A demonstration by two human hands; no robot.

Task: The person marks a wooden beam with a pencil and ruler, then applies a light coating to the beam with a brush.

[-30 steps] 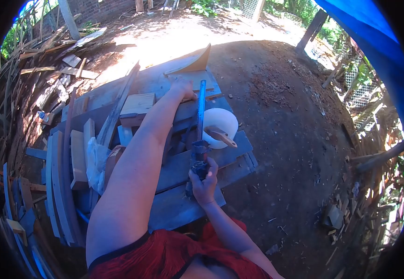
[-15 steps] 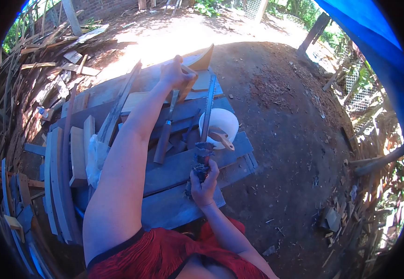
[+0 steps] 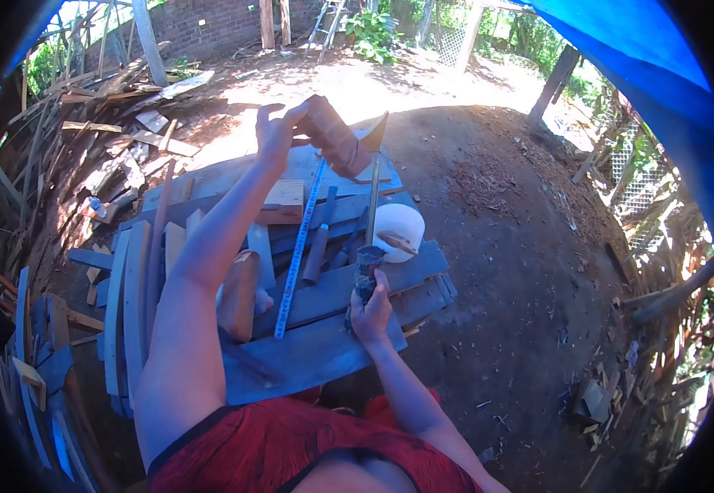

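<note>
My left hand (image 3: 274, 138) is raised over the far side of the plank bench (image 3: 307, 366), its fingers closed on the end of a brown wooden block (image 3: 332, 135) with an uneven edge. Close to the near right of the bench, my right hand (image 3: 371, 316) wraps around the dark, bound handle of a long narrow blade (image 3: 373, 201), which points away from me. Beside the blade is a white bowl (image 3: 396, 226), with a wooden-handled tool (image 3: 398, 242) across it. A blue-white measuring strip (image 3: 295, 271) and a chisel (image 3: 316, 255) lie between my arms.
A reddish wood block (image 3: 239, 296) and a pale block (image 3: 283, 201) rest on the bench. Long boards (image 3: 135, 296) line its left side. Scrap wood (image 3: 595, 403) is piled at the right, under a blue tarp (image 3: 636, 66). A brick wall (image 3: 209, 37) stands behind.
My left hand has lifted the wooden block and tilted it to the right. The measuring strip and reddish block now show beside my left arm. The blade is turned more edge-on.
</note>
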